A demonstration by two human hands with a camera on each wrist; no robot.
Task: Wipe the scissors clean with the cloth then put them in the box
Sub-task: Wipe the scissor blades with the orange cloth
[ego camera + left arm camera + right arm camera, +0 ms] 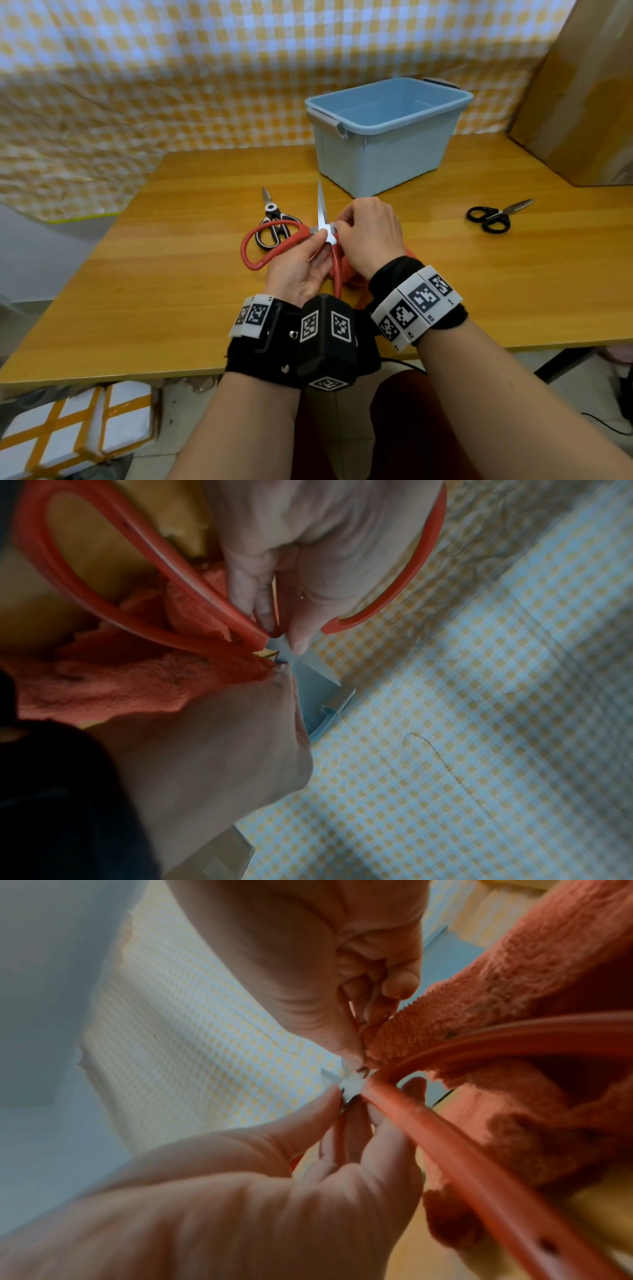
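Red-handled scissors (253, 240) are held up over the table, the blade pointing away toward the blue box (376, 150). My left hand (320, 236) pinches them at the pivot, thumb on the metal. My right hand (342, 226) grips an orange cloth (354, 282) and presses it against the blade's base. In the left wrist view my left hand (284, 637) pinches the pivot between the red handle loops (143, 588), and the cloth (120, 685) bunches under the right hand (279, 670). In the right wrist view my right hand (356, 1053) nips the cloth (514, 988) beside the left hand (352, 1096).
Black-and-white scissors (274, 222) lie on the wooden table (171, 274) just left of my hands. Black-handled scissors (493, 216) lie to the right. A tall cardboard box (582, 102) stands at the back right. A checked sheet hangs behind the table.
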